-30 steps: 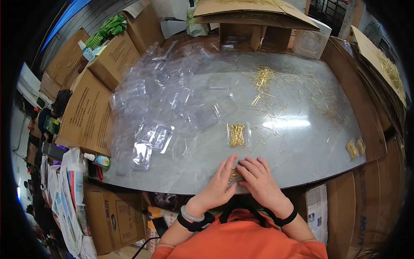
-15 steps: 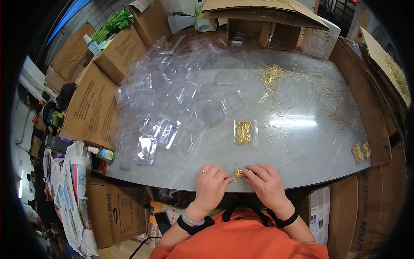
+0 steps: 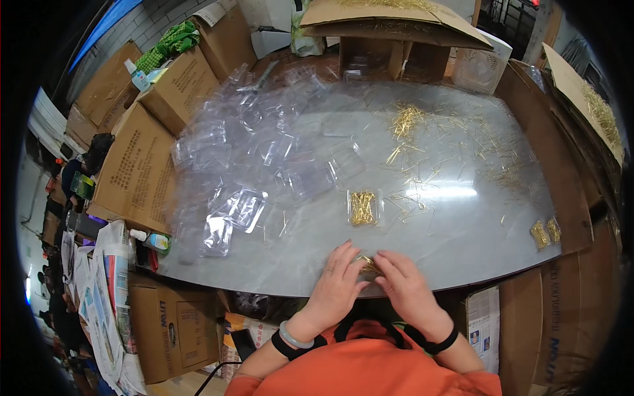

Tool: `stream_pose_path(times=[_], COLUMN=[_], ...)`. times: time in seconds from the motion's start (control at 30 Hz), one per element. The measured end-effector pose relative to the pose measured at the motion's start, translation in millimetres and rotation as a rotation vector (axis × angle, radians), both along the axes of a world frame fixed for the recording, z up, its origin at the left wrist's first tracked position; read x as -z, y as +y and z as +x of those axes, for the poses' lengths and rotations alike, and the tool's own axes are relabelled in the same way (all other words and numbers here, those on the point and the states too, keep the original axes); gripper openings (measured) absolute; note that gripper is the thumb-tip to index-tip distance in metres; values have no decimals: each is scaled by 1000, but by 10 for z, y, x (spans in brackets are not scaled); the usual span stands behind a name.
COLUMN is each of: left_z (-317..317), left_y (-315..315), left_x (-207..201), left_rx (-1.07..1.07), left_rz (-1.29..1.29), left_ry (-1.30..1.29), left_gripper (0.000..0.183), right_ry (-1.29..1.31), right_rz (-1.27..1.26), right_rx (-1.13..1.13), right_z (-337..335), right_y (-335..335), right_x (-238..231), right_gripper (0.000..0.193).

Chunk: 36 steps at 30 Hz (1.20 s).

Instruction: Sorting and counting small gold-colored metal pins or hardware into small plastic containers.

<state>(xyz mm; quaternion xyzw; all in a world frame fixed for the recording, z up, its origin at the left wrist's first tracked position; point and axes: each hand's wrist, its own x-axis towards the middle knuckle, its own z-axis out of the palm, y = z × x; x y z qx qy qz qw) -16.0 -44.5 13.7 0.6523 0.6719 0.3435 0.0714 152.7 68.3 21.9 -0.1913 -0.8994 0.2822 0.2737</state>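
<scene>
Near the front edge of the grey table, a small bundle of thin gold wire hooks (image 3: 368, 264) lies between my two hands, partly hidden by the fingers. My left hand (image 3: 335, 280) presses against it from the left, its fingers reaching along the far side. From the right, my right hand (image 3: 404, 280) closes its fingertips on the bundle. Just beyond stands a clear plastic blister tray (image 3: 378, 214) filled with similar gold hooks (image 3: 363, 208). Farther off is a loose heap of gold hooks (image 3: 407, 121), with stray ones scattered around it.
Many empty clear plastic trays (image 3: 247, 208) cover the table's left side. Two small gold bundles (image 3: 540, 235) lie by the right edge. Cardboard boxes (image 3: 137, 175) line the left, cardboard walls (image 3: 551, 148) the right. A white fan (image 3: 479, 69) stands at the back.
My left hand has moved forward and inward, its fingers now stretched along the bundle. My right hand has turned slightly and stays at the bundle. The whole view has shifted a little.
</scene>
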Motion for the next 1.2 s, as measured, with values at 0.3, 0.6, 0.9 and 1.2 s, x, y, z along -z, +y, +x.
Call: stream_pose_path(times=[0.3,0.6,0.9,1.2], left_z=[-18,-8,-49,-33], left_y=[206,161,203,241], left_x=[110,72,87,49], left_rx=[167,114,168,146], left_rz=[-20,15,-2,-75], left_ry=[42,-11,50,86], left_gripper=[48,53,63,70], right_ry=[-572,-453,-410,-588], right_rz=[496,375,167,111], right_rx=[-16,-207,-91,-33], right_z=[165,-139,19,-89], right_y=[1299,1171,1022,953], right_x=[-607,-293,-505,-467], right_gripper=[56,28,47,60])
